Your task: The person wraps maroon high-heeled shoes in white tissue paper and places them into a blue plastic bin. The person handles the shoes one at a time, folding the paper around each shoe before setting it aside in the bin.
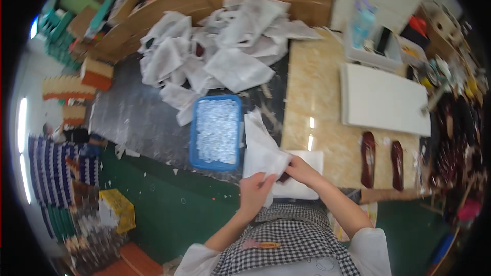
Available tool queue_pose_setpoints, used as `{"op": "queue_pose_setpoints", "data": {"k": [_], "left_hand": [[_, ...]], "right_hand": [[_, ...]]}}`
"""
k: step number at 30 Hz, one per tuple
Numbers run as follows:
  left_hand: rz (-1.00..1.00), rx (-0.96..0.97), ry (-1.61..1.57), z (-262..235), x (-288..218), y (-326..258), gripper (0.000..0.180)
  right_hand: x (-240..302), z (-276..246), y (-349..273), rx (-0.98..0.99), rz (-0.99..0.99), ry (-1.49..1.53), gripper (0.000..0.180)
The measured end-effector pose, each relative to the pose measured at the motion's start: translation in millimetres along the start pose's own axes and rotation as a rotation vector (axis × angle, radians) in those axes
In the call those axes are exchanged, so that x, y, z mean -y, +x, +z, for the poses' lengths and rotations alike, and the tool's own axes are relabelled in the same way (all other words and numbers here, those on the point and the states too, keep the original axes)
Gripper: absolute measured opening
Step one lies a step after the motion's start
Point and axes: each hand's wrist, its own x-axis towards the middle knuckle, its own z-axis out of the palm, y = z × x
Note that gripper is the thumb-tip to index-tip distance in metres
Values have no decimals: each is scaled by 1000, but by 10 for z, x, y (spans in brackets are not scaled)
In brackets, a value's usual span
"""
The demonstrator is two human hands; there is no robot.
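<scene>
A white, cloth-like piece (263, 148), perhaps a soft bag, is held up at the table's front edge, in front of my body. My left hand (254, 191) pinches its lower near edge between thumb and fingers. On its right side, my right hand (303, 170) is closed at the edge. A small dark red thing (283, 177) peeks out there by the right fingers, most of it hidden. Below the hands lies a flat white sheet (302, 186). Just left of the held piece stands a blue tray (192, 145) full of small whitish-blue packets (217, 130).
Crumpled white cloth-like pieces (240, 69) pile up on the dark tabletop (120, 107). Two dark red shoes (367, 159) lie on the marbled surface at right, before a white box (383, 97). A bin (371, 53) holds a bottle. More glossy dark shoes (450, 148) crowd the far right.
</scene>
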Motion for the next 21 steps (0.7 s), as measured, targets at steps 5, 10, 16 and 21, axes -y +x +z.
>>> {"op": "queue_pose_setpoints", "data": {"k": [5, 10, 16, 21], "left_hand": [[-158, -557, -219, -1432, 230, 169, 19], [-134, -529, -397, -1271, 318, 546, 22], [-91, -122, -349, -583, 431, 848, 25], [17, 261, -166, 136, 125, 841, 22]], "right_hand": [[964, 1235, 1290, -115, -752, -62, 57], [773, 1365, 1029, 44, -510, -264, 21], [-32, -99, 248, -436, -474, -389, 24], [-1334, -1707, -1408, -1543, 378, -1437, 68]]}}
